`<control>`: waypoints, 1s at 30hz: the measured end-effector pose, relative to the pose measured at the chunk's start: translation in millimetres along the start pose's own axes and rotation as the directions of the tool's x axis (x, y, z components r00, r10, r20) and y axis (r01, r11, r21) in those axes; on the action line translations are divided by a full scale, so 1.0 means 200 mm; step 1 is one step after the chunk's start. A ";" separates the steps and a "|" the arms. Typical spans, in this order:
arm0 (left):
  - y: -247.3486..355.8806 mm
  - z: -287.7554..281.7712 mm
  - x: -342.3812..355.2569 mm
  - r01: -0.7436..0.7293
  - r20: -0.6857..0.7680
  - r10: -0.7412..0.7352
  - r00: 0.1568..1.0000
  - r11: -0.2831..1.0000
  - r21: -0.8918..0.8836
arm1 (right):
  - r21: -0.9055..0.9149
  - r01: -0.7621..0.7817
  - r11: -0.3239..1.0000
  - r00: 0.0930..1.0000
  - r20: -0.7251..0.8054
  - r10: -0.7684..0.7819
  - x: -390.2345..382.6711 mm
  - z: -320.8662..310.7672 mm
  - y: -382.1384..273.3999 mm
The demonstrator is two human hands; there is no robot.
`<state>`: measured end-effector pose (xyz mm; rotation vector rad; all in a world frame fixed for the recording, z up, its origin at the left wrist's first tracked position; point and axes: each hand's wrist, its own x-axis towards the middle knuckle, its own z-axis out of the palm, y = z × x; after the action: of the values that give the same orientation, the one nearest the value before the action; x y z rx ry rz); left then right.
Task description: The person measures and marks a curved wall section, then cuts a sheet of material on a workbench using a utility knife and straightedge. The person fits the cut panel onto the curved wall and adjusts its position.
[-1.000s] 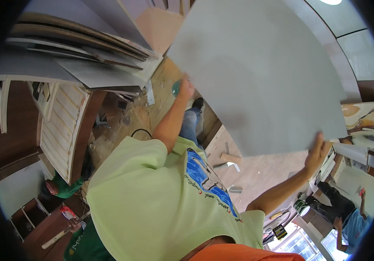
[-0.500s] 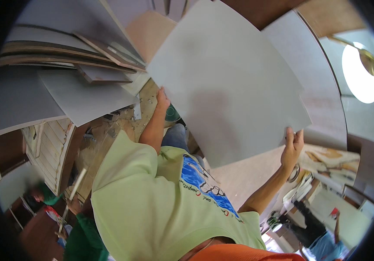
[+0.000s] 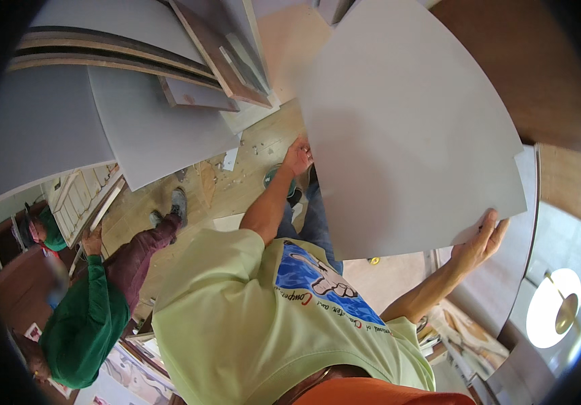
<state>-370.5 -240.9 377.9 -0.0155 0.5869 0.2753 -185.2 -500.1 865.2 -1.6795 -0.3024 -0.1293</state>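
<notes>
A large grey board [image 3: 412,135] with a small notch on its right edge is held up in front of me, between both hands. My left hand [image 3: 298,156] is closed around its left edge, with the fingertips partly behind it. At the lower right corner, my right hand [image 3: 483,243] grips the bottom edge, thumb on the front face and the other fingers mostly behind. The board hides much of what lies beyond it. A round green object [image 3: 271,178] shows on the floor below my left forearm.
Stacked panels [image 3: 121,64] lean at the upper left, beside a grey sheet [image 3: 155,128]. Scraps litter the wooden floor [image 3: 263,145]. A person in a green top [image 3: 84,324] stands at the lower left, touching a pale strip. A bright round lamp [image 3: 540,310] is at the right.
My view has turned, and the board with both hands now sits farther right in it. The person in green shows more fully at left. Both hands keep their hold.
</notes>
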 end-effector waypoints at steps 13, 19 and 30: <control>0.45 0.20 0.81 -0.227 -0.435 0.312 0.844 0.945 0.237 | -0.183 0.015 0.983 0.985 0.172 0.017 0.84 0.82 0.72; 0.80 0.12 1.22 -0.012 -0.572 0.252 0.780 0.921 0.389 | -0.094 0.017 0.995 0.976 0.220 0.004 1.05 1.13 1.07; 1.30 -0.31 1.74 -0.266 -0.591 0.395 0.703 0.917 0.297 | -0.100 -0.088 0.991 0.956 0.270 0.112 1.13 1.69 1.98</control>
<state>-194.1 92.0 151.5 0.1942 1.3160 0.5795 109.2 -179.6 500.5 -1.7973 -0.4238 0.1711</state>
